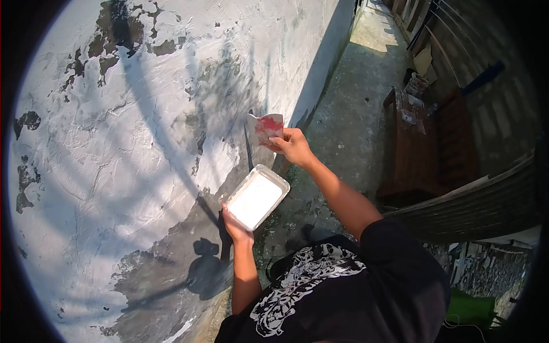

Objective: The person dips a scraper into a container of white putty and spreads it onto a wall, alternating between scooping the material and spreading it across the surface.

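My left hand (pixel 235 227) grips the lower left side of a rectangular tray (pixel 284 186) with rounded corners. White paste or paint (pixel 254 200), bright in the sun, covers its bottom. Above and to the right, my right hand (pixel 293 147) pinches a thin, flat, pale piece (pixel 267 129) blotched with red between thumb and fingers. Its top edge is curved, and it overlaps the wall in this view, just above the tray. The wall (pixel 166 131) beside both hands carries rough white coating, with grey patches showing through.
A concrete path (pixel 357 97) runs along the wall into the distance. On the right stand a brown wooden bench (pixel 414 143) with small items on it and a bucket (pixel 416 84) behind. Ribbed sheeting (pixel 474 206) curves below the bench. Shadows fall across the wall.
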Tool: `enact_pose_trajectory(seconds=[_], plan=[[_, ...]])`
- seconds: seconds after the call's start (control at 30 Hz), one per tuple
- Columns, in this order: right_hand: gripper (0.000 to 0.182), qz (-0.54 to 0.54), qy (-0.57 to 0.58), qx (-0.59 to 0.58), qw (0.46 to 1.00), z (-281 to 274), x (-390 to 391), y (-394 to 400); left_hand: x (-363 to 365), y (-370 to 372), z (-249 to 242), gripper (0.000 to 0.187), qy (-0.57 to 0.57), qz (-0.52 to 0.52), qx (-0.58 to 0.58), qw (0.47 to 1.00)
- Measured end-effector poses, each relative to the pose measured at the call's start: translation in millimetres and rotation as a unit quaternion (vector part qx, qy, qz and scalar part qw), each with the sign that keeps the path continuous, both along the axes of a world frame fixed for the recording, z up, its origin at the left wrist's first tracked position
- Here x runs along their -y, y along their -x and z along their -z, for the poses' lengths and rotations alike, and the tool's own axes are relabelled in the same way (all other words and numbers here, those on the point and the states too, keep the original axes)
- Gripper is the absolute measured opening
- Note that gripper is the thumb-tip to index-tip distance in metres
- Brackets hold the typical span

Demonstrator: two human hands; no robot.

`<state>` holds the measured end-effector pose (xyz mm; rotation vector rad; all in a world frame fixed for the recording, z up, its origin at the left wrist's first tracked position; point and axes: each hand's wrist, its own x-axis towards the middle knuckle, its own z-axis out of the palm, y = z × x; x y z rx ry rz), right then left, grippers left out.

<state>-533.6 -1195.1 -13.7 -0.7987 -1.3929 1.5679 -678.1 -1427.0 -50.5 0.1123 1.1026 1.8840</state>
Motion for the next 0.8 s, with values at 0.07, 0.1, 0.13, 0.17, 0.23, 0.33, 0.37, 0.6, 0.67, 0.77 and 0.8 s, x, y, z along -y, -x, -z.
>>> enact_pose_trajectory(seconds=[0.07,0.1,0.13,0.17,0.23,0.33,0.37,0.6,0.67,0.77,0.8], plan=[[0.016,-0.021,-0.021,0.033,0.999,-27,-6,-28,-21,0,0,0.059,-0.002,0.020,0.009,1.000],[0.018,-0.054,-0.044,0.069,0.995,-48,-4,-43,-31,-1,3,0.058,-0.032,0.042,-0.001,0.999],[0.022,-0.069,-0.033,0.046,0.996,-75,0,-57,-41,-4,4,0.058,-0.063,0.063,-0.010,0.996],[0.022,-0.065,-0.032,0.047,0.996,-87,-2,-69,-53,-10,-1,0.058,-0.063,0.068,-0.008,0.996],[0.026,-0.039,-0.184,0.083,0.979,-111,-8,-93,-80,-24,-16,0.059,-0.067,0.116,-0.064,0.989],[0.029,-0.008,-0.323,0.183,0.929,-146,-18,-135,-118,-45,-24,0.058,-0.036,0.175,-0.082,0.980],[0.029,-0.008,-0.385,0.201,0.901,-152,-24,-146,-133,-56,-25,0.058,-0.037,0.177,-0.079,0.980],[0.021,-0.089,-0.490,0.390,0.775,-164,-70,-211,-235,-151,-50,0.053,-0.031,0.198,-0.050,0.979],[0.021,-0.124,-0.472,0.435,0.757,-155,-91,-229,-262,-174,-52,0.052,-0.052,0.217,-0.033,0.974],[0.023,-0.157,-0.437,0.497,0.733,-156,-122,-258,-299,-204,-52,0.053,-0.063,0.239,-0.027,0.968],[0.024,-0.149,-0.444,0.490,0.736,-162,-133,-270,-312,-214,-51,0.053,-0.069,0.242,-0.022,0.968]])
